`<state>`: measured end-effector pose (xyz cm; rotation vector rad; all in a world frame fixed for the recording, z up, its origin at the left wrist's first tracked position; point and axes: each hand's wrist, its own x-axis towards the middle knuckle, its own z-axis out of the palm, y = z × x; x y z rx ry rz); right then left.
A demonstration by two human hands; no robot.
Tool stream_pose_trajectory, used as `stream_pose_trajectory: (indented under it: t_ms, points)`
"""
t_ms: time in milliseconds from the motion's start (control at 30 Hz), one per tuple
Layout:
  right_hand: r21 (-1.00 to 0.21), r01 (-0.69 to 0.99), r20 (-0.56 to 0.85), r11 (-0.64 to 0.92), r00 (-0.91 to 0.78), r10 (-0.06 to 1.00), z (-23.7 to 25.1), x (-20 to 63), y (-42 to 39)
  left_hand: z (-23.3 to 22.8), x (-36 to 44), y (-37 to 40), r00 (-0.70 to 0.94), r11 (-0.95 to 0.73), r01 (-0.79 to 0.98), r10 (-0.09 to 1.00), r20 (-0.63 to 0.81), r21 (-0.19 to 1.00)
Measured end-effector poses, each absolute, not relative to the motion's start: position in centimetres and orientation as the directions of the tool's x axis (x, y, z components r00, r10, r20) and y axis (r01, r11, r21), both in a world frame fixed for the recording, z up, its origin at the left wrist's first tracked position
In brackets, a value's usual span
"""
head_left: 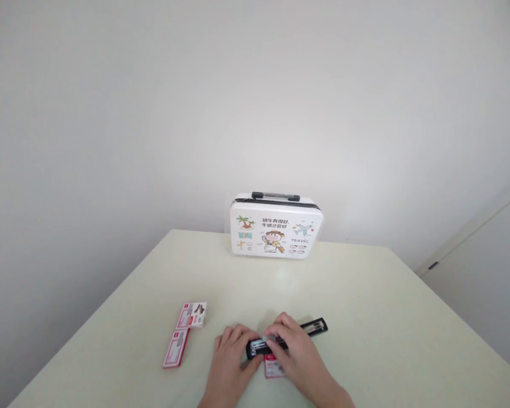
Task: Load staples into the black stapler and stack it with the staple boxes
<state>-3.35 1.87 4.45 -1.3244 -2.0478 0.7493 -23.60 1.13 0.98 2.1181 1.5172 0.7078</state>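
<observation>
Here, L hand (230, 358) curled, R hand (296, 350) across stapler (315, 327)

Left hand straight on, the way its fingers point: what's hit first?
Left hand meets the black stapler-like tool first; its fingertips already seem to touch the tool's left end, though exact depth is unclear.

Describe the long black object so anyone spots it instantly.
Start at the white case on the pale table. In front, the left hand and right hand meet at a long black object. Its narrow dark shape differs from the red-and-white box nearby.
</observation>
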Motion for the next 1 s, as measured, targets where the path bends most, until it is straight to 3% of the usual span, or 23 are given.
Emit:
stream_pose_trajectory:
  t_ms: [367,633,867,1000]
  points:
    - [-0.678,0.634,0.106,0.373,-0.418,0.902,4.8,-3.6,1.9,1.4,-23.6,0.9,0.268,-0.284,0.717,0.955,0.124,0.636]
    - [-0.621,0.775,0.053,0.118,-0.109,0.993,3.7,-4.2,1.0,1.1,-23.7,1.0,0.256,-0.256,0.709,0.962,0.098,0.657]
    - [-0.730,0.681,0.047,0.058,-0.034,0.998,1.6,-4.4,0.0,1.3,-23.7,1.1,0.252,-0.250,0.716,0.963,0.092,0.652]
    - [-0.807,0.586,0.033,0.077,-0.085,0.996,1.3,-4.5,-0.3,1.3,-23.7,1.1,0.254,-0.246,0.719,0.964,0.083,0.650]
